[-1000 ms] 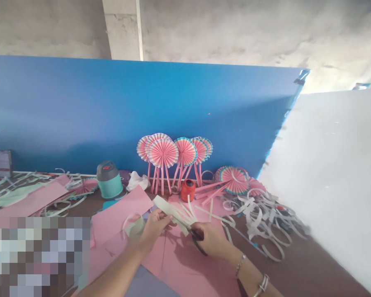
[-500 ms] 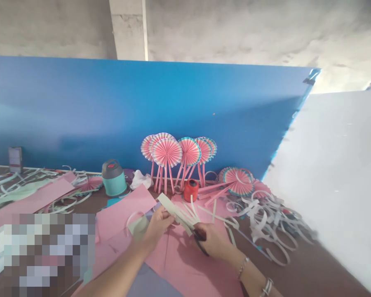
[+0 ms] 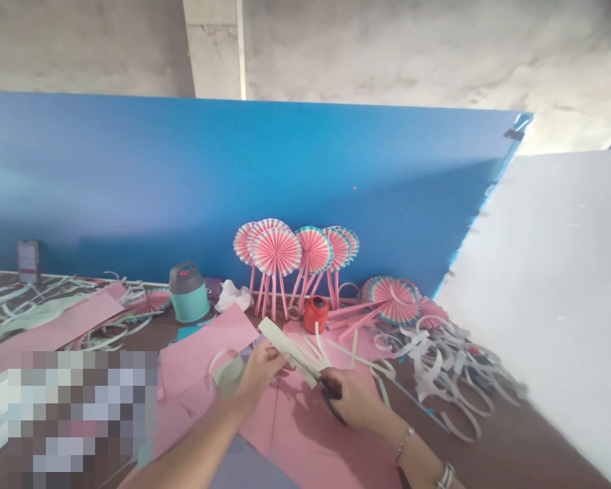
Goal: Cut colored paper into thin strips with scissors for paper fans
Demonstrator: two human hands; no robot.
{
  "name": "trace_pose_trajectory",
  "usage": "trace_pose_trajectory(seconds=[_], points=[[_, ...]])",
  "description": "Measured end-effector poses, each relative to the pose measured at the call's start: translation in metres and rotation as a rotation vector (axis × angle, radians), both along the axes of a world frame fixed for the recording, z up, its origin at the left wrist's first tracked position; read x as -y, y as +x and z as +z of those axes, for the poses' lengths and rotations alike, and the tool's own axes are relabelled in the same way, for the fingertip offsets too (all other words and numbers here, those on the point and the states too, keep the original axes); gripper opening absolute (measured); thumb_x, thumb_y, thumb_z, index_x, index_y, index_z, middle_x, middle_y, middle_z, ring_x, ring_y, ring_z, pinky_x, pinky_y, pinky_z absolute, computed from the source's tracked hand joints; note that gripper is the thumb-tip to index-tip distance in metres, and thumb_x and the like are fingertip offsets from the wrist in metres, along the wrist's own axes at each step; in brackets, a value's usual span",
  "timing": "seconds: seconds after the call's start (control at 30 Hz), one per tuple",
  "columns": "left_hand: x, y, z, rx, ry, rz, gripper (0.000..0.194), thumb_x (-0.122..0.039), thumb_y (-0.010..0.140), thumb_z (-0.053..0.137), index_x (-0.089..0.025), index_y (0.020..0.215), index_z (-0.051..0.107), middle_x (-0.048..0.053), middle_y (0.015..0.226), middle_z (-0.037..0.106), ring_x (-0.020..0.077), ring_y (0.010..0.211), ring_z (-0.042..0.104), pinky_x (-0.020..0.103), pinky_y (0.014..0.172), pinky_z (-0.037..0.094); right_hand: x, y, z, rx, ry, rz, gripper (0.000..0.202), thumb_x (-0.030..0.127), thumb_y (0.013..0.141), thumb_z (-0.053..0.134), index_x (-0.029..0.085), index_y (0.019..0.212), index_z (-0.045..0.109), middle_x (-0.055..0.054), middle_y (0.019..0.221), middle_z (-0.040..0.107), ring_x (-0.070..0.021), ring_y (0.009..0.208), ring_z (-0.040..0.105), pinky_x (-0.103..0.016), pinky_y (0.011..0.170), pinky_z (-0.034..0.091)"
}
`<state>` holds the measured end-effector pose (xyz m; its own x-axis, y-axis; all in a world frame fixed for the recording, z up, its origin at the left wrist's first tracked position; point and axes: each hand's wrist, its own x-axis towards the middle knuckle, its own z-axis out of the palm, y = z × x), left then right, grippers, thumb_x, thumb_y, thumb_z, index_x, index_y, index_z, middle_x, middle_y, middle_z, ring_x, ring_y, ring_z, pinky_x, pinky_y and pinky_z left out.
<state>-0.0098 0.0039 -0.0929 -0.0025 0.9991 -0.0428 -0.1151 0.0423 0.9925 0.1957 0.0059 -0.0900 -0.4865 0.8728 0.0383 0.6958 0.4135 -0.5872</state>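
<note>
Between the fingers and thumb of my left hand [image 3: 261,375] is a pale green paper strip [image 3: 273,333], slanting down to the right. My right hand [image 3: 354,394] is closed around the black handles of a pair of scissors [image 3: 335,406], whose blades lie along the strip. Several narrow cut strips [image 3: 320,346] fan out just beyond the blades. Below both hands lies a large pink paper sheet [image 3: 305,435]. A red spool of thread [image 3: 316,315] stands just past the strips.
Pink pleated paper fans [image 3: 276,251] stand against the blue partition [image 3: 183,170]. Another fan [image 3: 394,300] lies at the right by a heap of curled paper scraps [image 3: 440,367]. A teal container [image 3: 189,295] stands left of centre, near pink sheets [image 3: 208,350]. A white panel [image 3: 554,292] borders the right side.
Almost nothing differs. The view has shifted very slightly, and the scissors and the paper strip keep nearly the same position in my hands.
</note>
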Motion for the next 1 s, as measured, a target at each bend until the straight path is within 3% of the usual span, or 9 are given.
trace_pose_trajectory(seconds=[0.37,0.7,1.0], points=[[0.002,0.002,0.004,0.013,-0.001,-0.02,0.032,-0.029,0.069,0.066,-0.016,0.096,0.058,0.004,0.071,0.07,0.0157,0.064,0.065,0.024,0.056,0.047,-0.001,-0.001,-0.004,0.02,0.015,-0.02,0.011,0.022,0.07,0.05,0.018,0.06,0.048,0.004,0.053,0.043,-0.0092,0.051,0.032,-0.021,0.047,0.02],[0.002,0.002,0.004,0.016,-0.017,0.0,0.032,-0.031,0.066,0.068,-0.016,0.093,0.059,0.003,0.071,0.069,0.0154,0.062,0.063,0.024,0.055,0.045,-0.004,0.001,-0.011,-0.022,-0.005,-0.005,0.007,0.019,0.069,0.049,0.018,0.063,0.051,0.004,0.055,0.045,-0.0091,0.051,0.034,-0.021,0.047,0.022],[0.002,0.001,0.004,0.004,-0.012,-0.001,0.034,-0.034,0.067,0.068,-0.016,0.095,0.059,0.005,0.074,0.07,0.0158,0.062,0.064,0.024,0.054,0.047,-0.001,-0.002,-0.002,-0.031,-0.013,0.001,0.007,0.02,0.07,0.05,0.017,0.064,0.052,0.004,0.055,0.044,-0.0091,0.052,0.034,-0.02,0.047,0.023]])
